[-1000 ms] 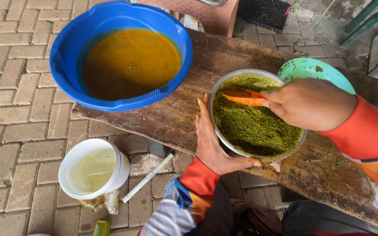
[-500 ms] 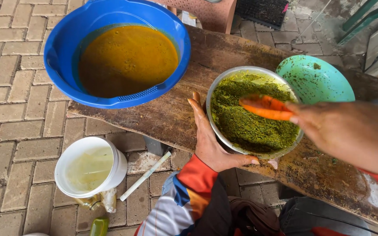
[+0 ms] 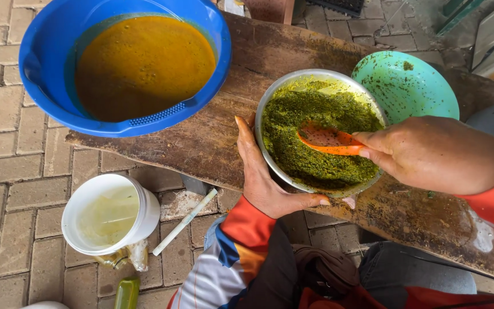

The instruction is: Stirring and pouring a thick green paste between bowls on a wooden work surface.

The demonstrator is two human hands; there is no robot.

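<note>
- Stirring looks to be the work in hand: the green ground mash fills the metal bowl, which stands on the dark wooden plank near its front edge.
- The mash appears coarse but evenly coloured, with a furrow opened where the orange spoon lies in it; judged from that, mixing is under way rather than finished, and nothing has been lifted out of the bowl.
- The right hand pinches the spoon's handle between thumb and curled fingers, the spoon's blade resting on the mash.
- The left hand is spread and pressed against the bowl's near side, thumb along the lower rim, steadying it.
- Just beside the bowl, to the rear, a turquoise bowl sits nearly empty, flecked with green.
- At the plank's far end a blue basin holds an orange-brown liquid, untouched.
- On the brick paving below stands a white bucket with pale liquid.
</note>
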